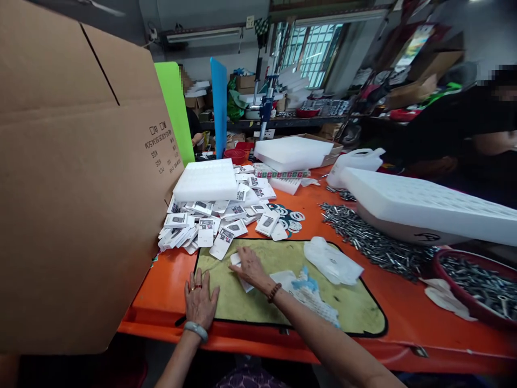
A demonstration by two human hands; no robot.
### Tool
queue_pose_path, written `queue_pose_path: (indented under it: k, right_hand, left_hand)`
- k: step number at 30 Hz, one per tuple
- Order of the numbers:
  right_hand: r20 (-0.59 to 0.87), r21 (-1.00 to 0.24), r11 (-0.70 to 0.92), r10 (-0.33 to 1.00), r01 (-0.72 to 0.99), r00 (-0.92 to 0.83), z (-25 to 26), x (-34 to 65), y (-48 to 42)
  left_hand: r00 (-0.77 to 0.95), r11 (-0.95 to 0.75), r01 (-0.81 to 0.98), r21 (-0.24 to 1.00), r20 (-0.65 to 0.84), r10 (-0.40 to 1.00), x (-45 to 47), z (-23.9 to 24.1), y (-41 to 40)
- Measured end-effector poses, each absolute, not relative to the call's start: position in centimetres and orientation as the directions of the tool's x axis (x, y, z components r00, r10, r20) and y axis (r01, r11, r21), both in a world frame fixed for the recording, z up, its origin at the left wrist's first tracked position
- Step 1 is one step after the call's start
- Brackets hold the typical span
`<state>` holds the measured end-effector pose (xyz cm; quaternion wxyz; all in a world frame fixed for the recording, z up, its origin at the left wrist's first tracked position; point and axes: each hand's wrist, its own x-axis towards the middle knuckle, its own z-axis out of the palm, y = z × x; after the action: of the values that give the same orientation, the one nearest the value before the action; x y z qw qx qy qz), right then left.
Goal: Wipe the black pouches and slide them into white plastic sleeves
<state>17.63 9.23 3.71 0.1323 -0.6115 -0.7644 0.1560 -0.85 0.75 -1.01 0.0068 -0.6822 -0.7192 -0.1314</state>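
Observation:
My left hand (pixel 199 300) lies flat with fingers spread on the near left corner of a yellow-green mat (pixel 355 307), holding nothing; it wears a ring and a pale bangle. My right hand (pixel 251 268), with a bead bracelet on the wrist, presses its fingers down on a small white packet (pixel 236 260) near the mat's far left edge. Just beyond lies a heap of small white printed packets (pixel 210 221). On the mat's right part sit a clear plastic bag (pixel 332 262) and a blue and white piece (pixel 306 285).
A big cardboard box (pixel 72 178) stands at the left on the orange table (pixel 404 307). White foam trays (pixel 207 180) and a long foam tray (pixel 428 207) lie farther back. Metal pins (pixel 371 240) spread at right by a red bowl (pixel 476 285). Another person sits at right.

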Motion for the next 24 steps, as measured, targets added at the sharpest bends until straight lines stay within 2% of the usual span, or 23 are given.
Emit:
queue_pose_path:
  k: [3,5,8,11,14,17,21,24]
  right_hand:
    - [-0.034,-0.400,0.285,0.945,0.871,-0.325,4.4,17.3,9.9]
    - [-0.020,-0.427,0.227,0.965,0.875,-0.261,4.9,18.3,10.9]
    - [0.028,-0.453,0.069,0.998,0.889,-0.064,6.2,21.8,14.1]
    - [0.097,-0.461,-0.120,0.978,0.879,0.185,6.9,26.0,18.1]
    - [-0.005,-0.623,-0.343,0.900,0.702,0.436,6.1,28.9,21.6]
    - [-0.127,-0.720,-0.380,0.894,0.580,0.429,4.5,30.0,23.7]
    - [-0.137,-0.827,-0.310,0.920,0.469,0.366,3.3,30.6,24.4]
    - [-0.134,-0.909,-0.242,0.940,0.339,0.314,3.3,31.1,23.5]
  left_hand:
    - [-0.098,0.056,0.967,0.250,0.160,0.982,-1.0,-0.8,1.9]
    - [-0.066,0.006,0.949,0.316,0.180,0.981,-0.9,-0.4,3.2]
    - [0.017,-0.113,0.911,0.396,0.238,0.971,-0.1,0.6,6.1]
    - [0.060,-0.157,0.900,0.408,0.240,0.969,1.4,1.6,9.1]
    - [0.058,-0.110,0.931,0.349,0.157,0.986,3.0,2.5,11.3]
    - [-0.007,-0.008,0.967,0.256,0.055,0.998,4.2,3.3,12.6]
    - [-0.019,0.014,0.987,0.161,0.030,0.999,4.6,3.9,13.5]
    - [0.008,-0.013,0.985,0.171,0.026,1.000,4.5,4.1,13.8]
